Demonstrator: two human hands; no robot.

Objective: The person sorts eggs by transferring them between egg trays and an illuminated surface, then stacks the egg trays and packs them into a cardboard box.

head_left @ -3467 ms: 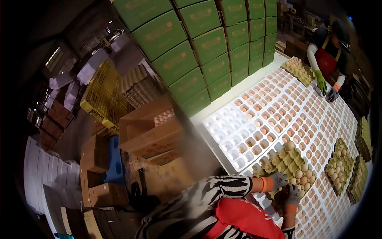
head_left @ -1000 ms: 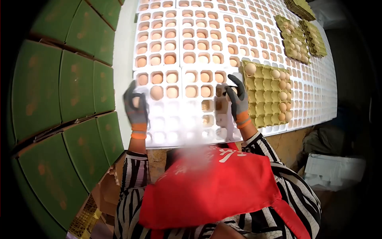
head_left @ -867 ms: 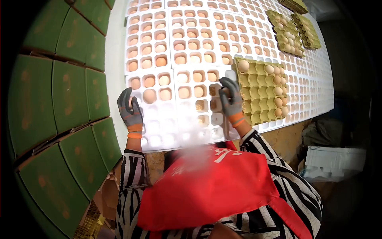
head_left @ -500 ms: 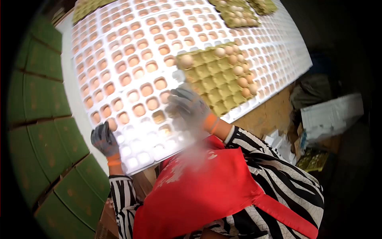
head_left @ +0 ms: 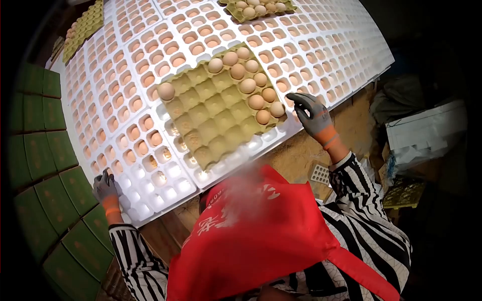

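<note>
My left hand [head_left: 106,189], in a grey glove with an orange cuff, is at the left edge of the white foam trays [head_left: 138,176], its fingers closed around a partly hidden egg. My right hand [head_left: 312,114], gloved alike, hovers over the front edge of the trays, thumb and index finger apart, close to cells with eggs. Between my hands a yellow-green pulp tray [head_left: 216,113] lies on top of the foam trays. It holds one egg [head_left: 166,91] at its left corner and several eggs [head_left: 256,102] along its right side.
Green cartons [head_left: 37,160] stand stacked at the left. More pulp trays with eggs [head_left: 258,9] lie at the far side, another [head_left: 84,27] at the far left. A white box [head_left: 427,133] is at the right, below the table. Foam cells farther back hold many eggs.
The view has turned, so the trays appear shifted. My right hand has moved from the left side of the pulp tray to beyond its right side. My left hand stays by the foam trays' left edge.
</note>
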